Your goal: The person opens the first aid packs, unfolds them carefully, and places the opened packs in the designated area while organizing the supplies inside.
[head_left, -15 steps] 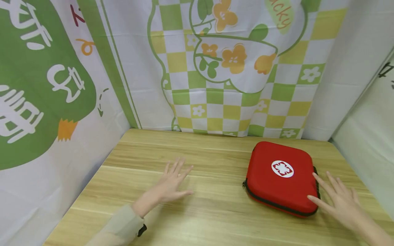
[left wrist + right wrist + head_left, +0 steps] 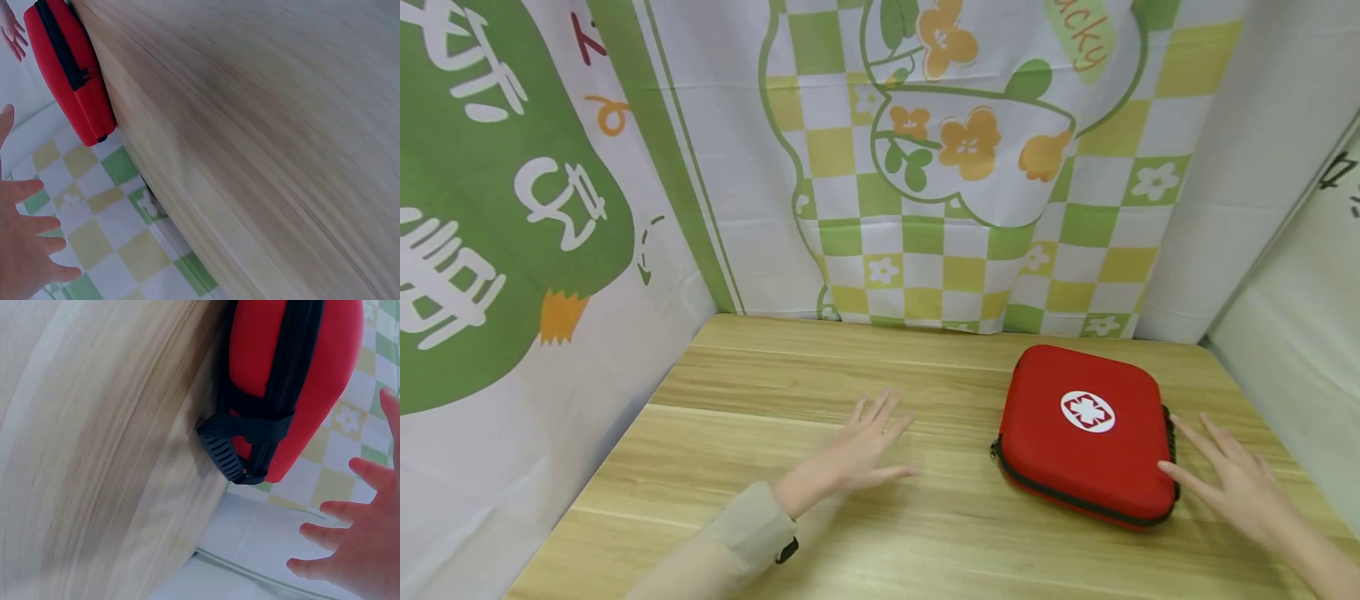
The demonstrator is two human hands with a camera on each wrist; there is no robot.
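Head view, lower centre: the left hand, fingers spread wide, holds nothing above the counter; at lower right, the right hand, equally splayed and empty, hangs just beside the red case. For a sound hold, the right hand would probably do best along the handle edge, the left against the zip pull side, pressing evenly. Right of centre, the case lies flat, emblem up, handle facing frame right; nearly square, it shows no clear long axis. Patterned cloth hangs behind.
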